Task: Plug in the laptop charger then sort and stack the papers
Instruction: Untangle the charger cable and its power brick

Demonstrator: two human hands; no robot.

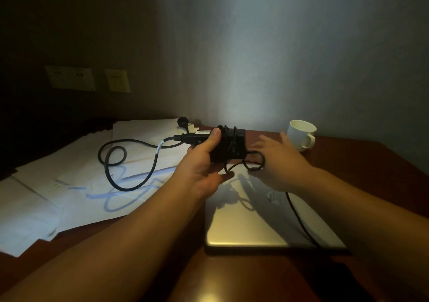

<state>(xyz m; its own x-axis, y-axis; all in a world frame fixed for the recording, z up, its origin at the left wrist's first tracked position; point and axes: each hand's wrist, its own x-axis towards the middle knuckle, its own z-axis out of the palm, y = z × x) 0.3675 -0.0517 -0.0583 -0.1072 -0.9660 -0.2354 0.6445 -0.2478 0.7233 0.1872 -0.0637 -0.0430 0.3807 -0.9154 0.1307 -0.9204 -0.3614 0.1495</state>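
The left hand [204, 162] is gripping the charger brick [228, 146] above the far edge of the laptop [255, 222], thumb curled over the top and fingers wrapped beneath it. A thin cord [256, 162] is lying wound around the brick and looping off its right side. The right hand [278, 162] is hovering just beside that loop with fingers spread and relaxed; whether any fingertip is touching the cord cannot be told, as the hand is blurred. Below the right wrist the thin cord is running across the closed silver lid toward the near edge.

From the brick's left end a thicker cable [130, 162] is trailing down and curling over the papers [69, 185], which are lying loose and overlapping on the left part of the wooden desk [362, 162]. The plug [183, 123] at the cable's end is resting near the far edge of the sheets, close to the wall.

A white cup [301, 137] is standing upright at the back of the desk, just behind the right hand. Wall sockets [72, 77] are sitting in shadow on the left wall, well apart from the plug.
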